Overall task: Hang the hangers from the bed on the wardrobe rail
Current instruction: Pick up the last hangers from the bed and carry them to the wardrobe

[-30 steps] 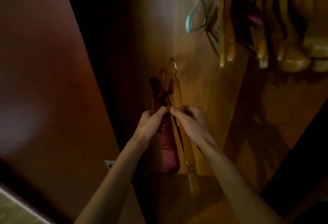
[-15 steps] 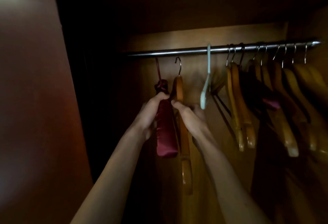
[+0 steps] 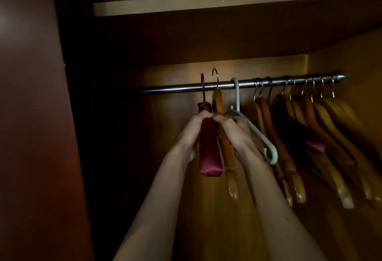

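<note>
— What have you got in each grip?

— My left hand (image 3: pixel 191 131) is curled round the padded burgundy hanger (image 3: pixel 209 151), fingers closed near its top. My right hand (image 3: pixel 234 131) is wrapped round the wooden hanger (image 3: pixel 225 147) just beside it. The thumbs of both hands nearly meet between the two.

— How do the hangers sit relative to your hands?

— Both run down below my grip, edge-on to me. The burgundy one ends in a rounded satin tip below my left wrist; the wooden one reaches lower, its pale tip hanging past it.

— And above your grip?

— Their hooks rise up to the metal rail (image 3: pixel 237 84). The burgundy hook crosses the rail, and the steel hook of the wooden one stands with its curve above it. Whether either hook actually bears on the rail, I cannot tell.

— What is beside your right hand?

— A pale green plastic hanger (image 3: pixel 258 134), hooked on the rail, its arm passing just behind my right hand. Further right of my grip a row of wooden hangers (image 3: pixel 310 128) hangs from the rail, with another burgundy padded tip (image 3: pixel 315 146) among them.

— Beyond that?

— The wardrobe's wooden back panel (image 3: pixel 165 79), and above the rail a shelf (image 3: pixel 206 5).
</note>
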